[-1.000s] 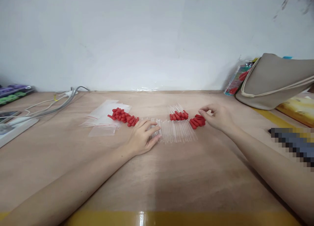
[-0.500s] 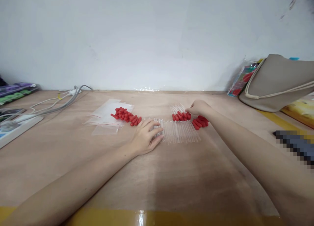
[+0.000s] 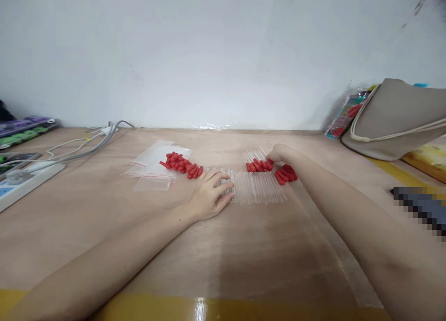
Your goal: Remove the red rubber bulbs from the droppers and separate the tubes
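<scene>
A row of clear thin tubes (image 3: 258, 191) lies across the middle of the wooden table (image 3: 244, 256). My left hand (image 3: 209, 195) rests flat on the row's left end, fingers stretched out. Beyond the row lie a few tubes fitted with red rubber bulbs (image 3: 258, 165), and a small heap of loose red bulbs (image 3: 286, 174) sits to their right. My right hand (image 3: 282, 153) reaches to the fitted tubes, fingers curled down at their right end; what they grip is hidden. Another heap of red bulbs (image 3: 181, 165) lies left of my left hand.
Small clear zip bags (image 3: 153, 167) lie at the left by the bulbs. A power strip (image 3: 24, 177) with cables (image 3: 87, 147) is at the far left. A beige bag (image 3: 397, 119) and a colourful packet (image 3: 343, 114) stand at the back right against the white wall.
My right hand has moved left from the loose bulb heap to the fitted tubes and curled down over them. The left hand has stayed on the tube row.
</scene>
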Action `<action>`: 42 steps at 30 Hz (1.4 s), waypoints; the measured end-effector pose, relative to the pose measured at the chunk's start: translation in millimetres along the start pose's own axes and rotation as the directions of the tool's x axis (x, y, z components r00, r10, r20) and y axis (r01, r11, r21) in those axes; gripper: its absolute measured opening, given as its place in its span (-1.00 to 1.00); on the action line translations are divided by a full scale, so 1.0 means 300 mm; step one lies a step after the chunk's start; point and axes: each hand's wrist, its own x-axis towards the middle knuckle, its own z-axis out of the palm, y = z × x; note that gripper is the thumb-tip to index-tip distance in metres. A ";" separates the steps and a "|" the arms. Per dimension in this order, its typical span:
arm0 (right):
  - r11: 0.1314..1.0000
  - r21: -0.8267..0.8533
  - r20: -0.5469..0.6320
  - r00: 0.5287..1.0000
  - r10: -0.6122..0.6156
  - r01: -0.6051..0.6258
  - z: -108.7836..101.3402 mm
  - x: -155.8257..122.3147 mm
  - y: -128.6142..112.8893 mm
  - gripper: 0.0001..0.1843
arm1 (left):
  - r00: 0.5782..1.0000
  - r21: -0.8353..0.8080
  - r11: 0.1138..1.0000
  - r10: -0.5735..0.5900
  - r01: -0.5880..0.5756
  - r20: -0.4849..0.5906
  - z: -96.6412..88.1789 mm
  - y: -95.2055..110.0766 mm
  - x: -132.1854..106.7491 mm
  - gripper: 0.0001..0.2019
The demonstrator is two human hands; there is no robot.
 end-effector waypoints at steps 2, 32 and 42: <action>0.993 -0.029 0.084 0.990 0.113 -0.111 -0.023 0.002 0.004 -0.89 | 1.000 -0.001 1.000 0.001 -0.001 0.003 -0.001 0.000 0.000 -0.81; 0.457 -0.066 -0.649 0.309 -0.695 0.887 0.199 -0.517 -0.064 -0.90 | 0.969 0.199 0.952 0.244 -0.231 -0.040 -0.026 0.043 0.013 -0.89; 0.356 -0.211 -0.661 0.136 -0.738 0.910 0.182 -0.509 -0.044 -0.75 | 0.970 0.106 0.970 0.229 -0.221 -0.076 -0.034 0.060 0.011 -0.90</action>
